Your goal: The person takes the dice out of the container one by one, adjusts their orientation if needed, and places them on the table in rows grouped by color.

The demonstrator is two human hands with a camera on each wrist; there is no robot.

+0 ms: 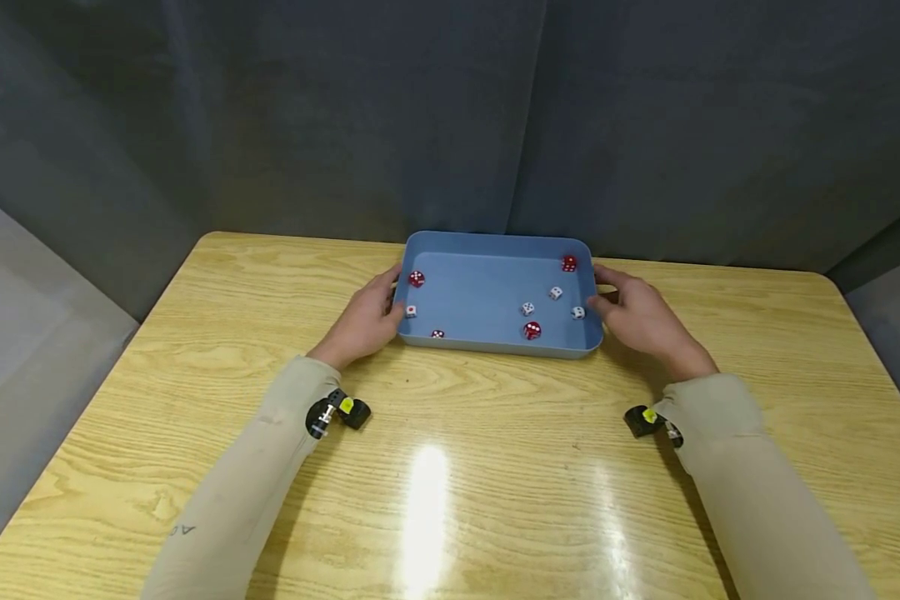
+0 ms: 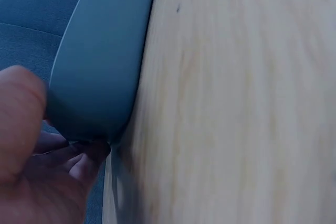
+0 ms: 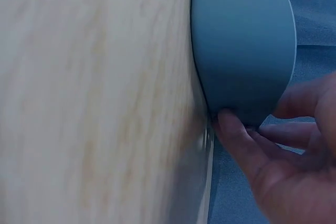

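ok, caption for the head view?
Both hands, left hand and right hand, hold the ends of a blue tray of red and white dice on a wooden table.

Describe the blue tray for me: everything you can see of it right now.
The blue tray is a shallow rectangle with rounded corners and low walls, apparently matte plastic. It sits flat near the far edge of the wooden table. Red and white dice lie scattered inside. The left hand and right hand touch its short ends.

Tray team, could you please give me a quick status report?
Left hand and right hand grip the blue tray ends. Tray flat on table, dice inside. Nothing obstructing.
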